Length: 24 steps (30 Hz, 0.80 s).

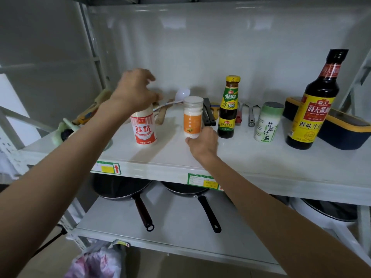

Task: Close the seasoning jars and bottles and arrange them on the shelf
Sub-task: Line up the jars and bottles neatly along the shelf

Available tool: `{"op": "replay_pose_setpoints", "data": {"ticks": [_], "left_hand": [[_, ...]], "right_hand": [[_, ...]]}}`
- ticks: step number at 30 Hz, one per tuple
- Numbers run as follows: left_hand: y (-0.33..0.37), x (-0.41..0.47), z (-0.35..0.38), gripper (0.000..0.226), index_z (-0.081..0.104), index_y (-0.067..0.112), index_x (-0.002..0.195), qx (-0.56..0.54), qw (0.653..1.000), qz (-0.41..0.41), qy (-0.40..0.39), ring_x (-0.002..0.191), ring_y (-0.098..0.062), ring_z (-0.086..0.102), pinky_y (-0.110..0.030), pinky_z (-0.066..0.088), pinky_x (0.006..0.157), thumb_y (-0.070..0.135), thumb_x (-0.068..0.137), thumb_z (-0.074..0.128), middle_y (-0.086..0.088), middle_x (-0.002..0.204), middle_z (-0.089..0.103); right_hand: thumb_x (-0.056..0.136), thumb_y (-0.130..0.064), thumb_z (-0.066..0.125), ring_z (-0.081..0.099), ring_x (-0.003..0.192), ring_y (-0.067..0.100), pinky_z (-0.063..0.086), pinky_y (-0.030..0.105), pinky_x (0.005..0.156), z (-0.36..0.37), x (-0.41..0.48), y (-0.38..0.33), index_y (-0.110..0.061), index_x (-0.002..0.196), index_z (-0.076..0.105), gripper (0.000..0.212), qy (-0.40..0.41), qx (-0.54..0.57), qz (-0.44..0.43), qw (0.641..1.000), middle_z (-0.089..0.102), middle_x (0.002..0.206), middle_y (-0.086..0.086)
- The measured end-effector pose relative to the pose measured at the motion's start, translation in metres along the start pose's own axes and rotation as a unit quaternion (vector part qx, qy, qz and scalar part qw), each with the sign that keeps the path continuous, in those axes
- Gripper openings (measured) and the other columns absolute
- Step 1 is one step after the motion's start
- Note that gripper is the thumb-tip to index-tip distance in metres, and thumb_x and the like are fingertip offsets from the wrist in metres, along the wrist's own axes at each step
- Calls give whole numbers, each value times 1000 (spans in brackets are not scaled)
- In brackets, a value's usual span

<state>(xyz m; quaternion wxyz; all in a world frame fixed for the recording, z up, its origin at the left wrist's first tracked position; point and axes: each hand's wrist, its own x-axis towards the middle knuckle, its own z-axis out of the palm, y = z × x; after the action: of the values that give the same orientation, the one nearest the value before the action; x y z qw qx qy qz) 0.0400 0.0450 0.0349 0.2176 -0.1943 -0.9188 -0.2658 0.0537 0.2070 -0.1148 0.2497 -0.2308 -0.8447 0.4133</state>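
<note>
On the white shelf [241, 157] stand several seasoning containers. My left hand [134, 91] covers the top of the red-and-white MSG jar [143, 129], fingers curled over its cap, which is hidden. My right hand [202, 140] grips the base of the orange-labelled jar [192, 117], whose clear lid sits on top. To the right stand an oyster sauce bottle [228, 109] with a yellow cap, a green-and-white bamboo salt jar [268, 123] and a tall dark soy sauce bottle [315, 101], all capped.
Behind the jars lie a white plastic spoon [181, 95], wooden-handled tools, black tongs [207, 113] and metal utensils. A navy and yellow box [345, 131] sits at the far right. Two frying pans [124, 189] rest on the lower shelf; a plastic bag [96, 261] hangs below.
</note>
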Motion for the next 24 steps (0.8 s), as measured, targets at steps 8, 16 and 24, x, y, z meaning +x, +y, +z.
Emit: {"op": "replay_pose_setpoints", "data": {"ticks": [8, 16, 24], "left_hand": [[-45, -43, 21, 93, 36, 0, 139, -95, 969, -225, 29, 129, -35, 46, -42, 41, 103, 28, 66, 88, -19, 141, 44], [-55, -61, 60, 54, 61, 7, 123, -111, 966, -228, -56, 114, -31, 60, -40, 47, 94, 26, 76, 81, -15, 123, 65], [-64, -46, 78, 46, 64, 5, 118, -84, 971, -225, -20, 111, -35, 62, -42, 50, 90, 29, 80, 77, -18, 121, 66]], "right_hand": [[71, -29, 83, 65, 98, 31, 56, 41, 84, 0, 1, -3, -4, 103, 65, 44, -1, -7, -15, 1000, 67, 106, 17], [80, -22, 76, 67, 96, 31, 49, 29, 71, -5, 9, -2, -3, 102, 66, 31, -1, 16, -13, 1000, 68, 105, 16], [79, -22, 74, 68, 90, 30, 57, 35, 76, -5, 9, -3, -5, 99, 65, 28, 5, 1, -34, 999, 68, 101, 14]]}}
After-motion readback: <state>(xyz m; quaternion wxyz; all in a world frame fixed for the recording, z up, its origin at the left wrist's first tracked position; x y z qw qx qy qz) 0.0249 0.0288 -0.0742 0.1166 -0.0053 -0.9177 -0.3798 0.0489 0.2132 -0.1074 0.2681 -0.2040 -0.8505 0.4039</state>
